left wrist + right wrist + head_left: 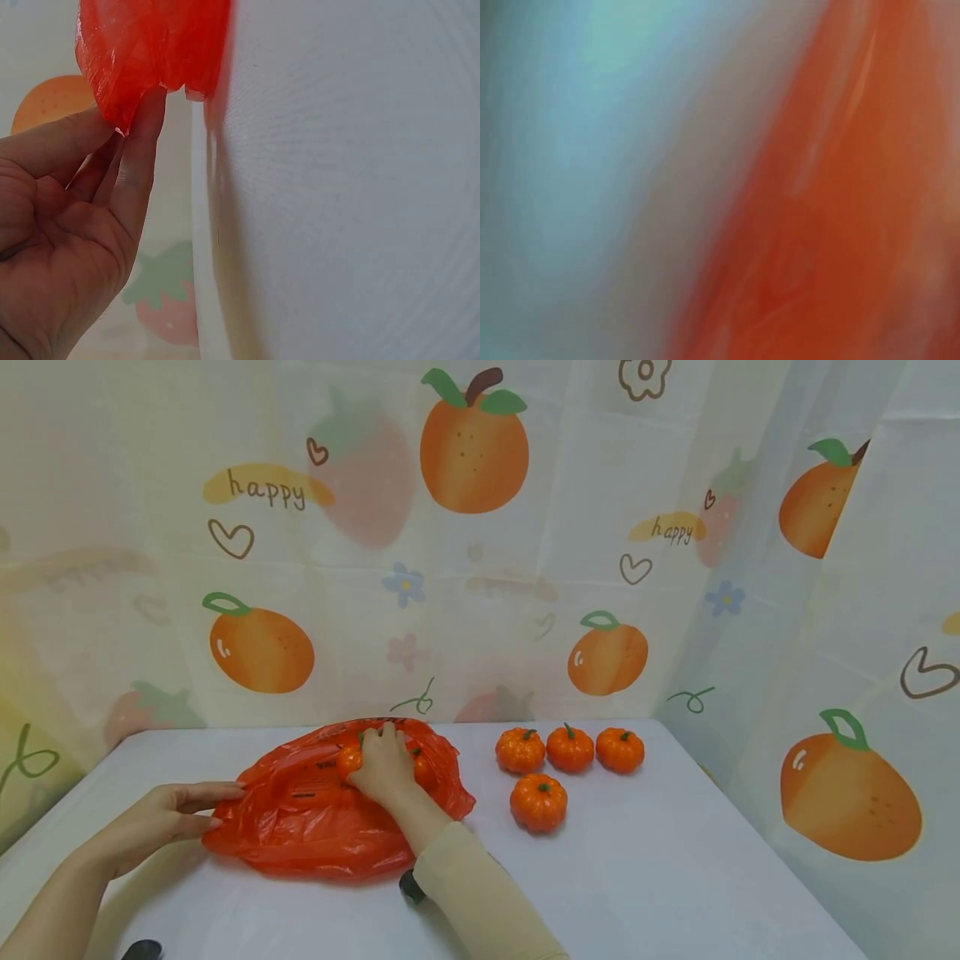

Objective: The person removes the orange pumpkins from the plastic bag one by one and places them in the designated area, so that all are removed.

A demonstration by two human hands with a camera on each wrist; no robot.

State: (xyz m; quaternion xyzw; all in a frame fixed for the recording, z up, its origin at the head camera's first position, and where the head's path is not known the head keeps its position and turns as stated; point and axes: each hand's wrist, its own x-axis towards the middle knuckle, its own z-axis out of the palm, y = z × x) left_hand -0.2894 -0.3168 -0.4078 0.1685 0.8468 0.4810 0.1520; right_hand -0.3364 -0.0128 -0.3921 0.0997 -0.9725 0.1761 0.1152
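A crinkled red plastic bag (322,839) lies on the table with its mouth spread. My left hand (161,822) pinches the bag's left end between thumb and fingers; in the left wrist view, a corner of the bag (154,45) hangs at the fingertips of the left hand (75,202). Reaching into the bag, my right hand (386,764) grips a small orange pumpkin (348,762), mostly hidden by the fingers. Another small pumpkin (423,770) sits in the bag just right of that hand. The right wrist view is blurred, showing mainly red-orange bag plastic (802,247).
Right of the bag, three small pumpkins stand in a row, the middle one (570,749) among them, with a single pumpkin (542,802) in front. A printed curtain (487,577) hangs behind the white table (675,877).
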